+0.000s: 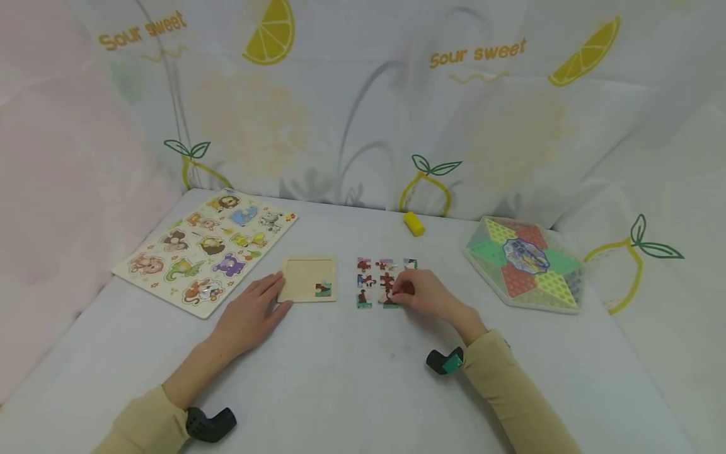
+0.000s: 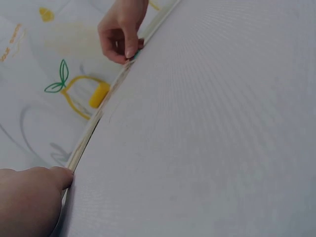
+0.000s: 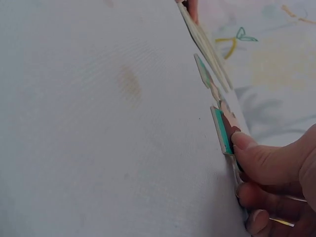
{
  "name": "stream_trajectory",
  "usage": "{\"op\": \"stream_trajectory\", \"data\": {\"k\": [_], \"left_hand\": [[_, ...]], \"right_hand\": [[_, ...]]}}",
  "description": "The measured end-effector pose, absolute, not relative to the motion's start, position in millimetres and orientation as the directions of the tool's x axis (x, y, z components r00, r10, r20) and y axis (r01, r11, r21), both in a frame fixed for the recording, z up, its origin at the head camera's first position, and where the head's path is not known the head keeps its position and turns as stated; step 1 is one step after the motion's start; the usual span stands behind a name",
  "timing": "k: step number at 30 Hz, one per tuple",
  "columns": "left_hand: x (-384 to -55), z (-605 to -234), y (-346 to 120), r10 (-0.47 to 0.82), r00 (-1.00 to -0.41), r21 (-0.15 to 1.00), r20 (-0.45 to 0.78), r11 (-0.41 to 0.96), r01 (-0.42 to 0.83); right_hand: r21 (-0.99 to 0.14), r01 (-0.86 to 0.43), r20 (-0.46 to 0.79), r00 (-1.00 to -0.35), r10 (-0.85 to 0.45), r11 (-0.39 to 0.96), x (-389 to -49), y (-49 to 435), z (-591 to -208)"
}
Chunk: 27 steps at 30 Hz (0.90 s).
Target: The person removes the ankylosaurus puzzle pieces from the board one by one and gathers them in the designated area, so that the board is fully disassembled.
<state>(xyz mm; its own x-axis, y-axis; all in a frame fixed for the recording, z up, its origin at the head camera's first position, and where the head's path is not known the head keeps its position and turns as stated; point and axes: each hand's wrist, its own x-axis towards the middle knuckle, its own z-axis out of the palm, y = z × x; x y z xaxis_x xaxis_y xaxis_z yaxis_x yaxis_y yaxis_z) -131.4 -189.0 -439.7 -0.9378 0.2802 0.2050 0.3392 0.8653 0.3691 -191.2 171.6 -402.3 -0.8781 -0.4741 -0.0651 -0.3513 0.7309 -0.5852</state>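
A square wooden puzzle tray [image 1: 297, 277] lies in the middle of the table, with one puzzle piece [image 1: 323, 289] in its lower right corner. My left hand [image 1: 252, 313] rests at the tray's left side, fingers straight along the edge and thumb by the near corner. To the right of the tray, several loose jigsaw pieces [image 1: 364, 281] lie in rows. Over these rows, my right hand [image 1: 422, 295] pinches a green-edged puzzle piece [image 3: 222, 131] between thumb and fingers. The hand hides part of the right column.
An animal picture board [image 1: 193, 233] lies at the left. A yellow cylinder-shaped block [image 1: 414, 224] is near the back edge. At the right sits a hexagonal game board [image 1: 524, 265] with coloured triangles. A lemon-print cloth [image 1: 363, 107] hangs behind the table.
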Motion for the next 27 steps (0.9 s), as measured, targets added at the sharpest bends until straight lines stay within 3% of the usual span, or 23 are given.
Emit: {"op": "stream_trajectory", "data": {"k": [27], "left_hand": [[-131.3,-438.6,-188.3,0.283,-0.934,0.363,0.216,0.865,0.346]], "right_hand": [[-0.526,-0.362,-0.08,-0.88,-0.469,0.77,-188.9,167.7,-401.3]]}}
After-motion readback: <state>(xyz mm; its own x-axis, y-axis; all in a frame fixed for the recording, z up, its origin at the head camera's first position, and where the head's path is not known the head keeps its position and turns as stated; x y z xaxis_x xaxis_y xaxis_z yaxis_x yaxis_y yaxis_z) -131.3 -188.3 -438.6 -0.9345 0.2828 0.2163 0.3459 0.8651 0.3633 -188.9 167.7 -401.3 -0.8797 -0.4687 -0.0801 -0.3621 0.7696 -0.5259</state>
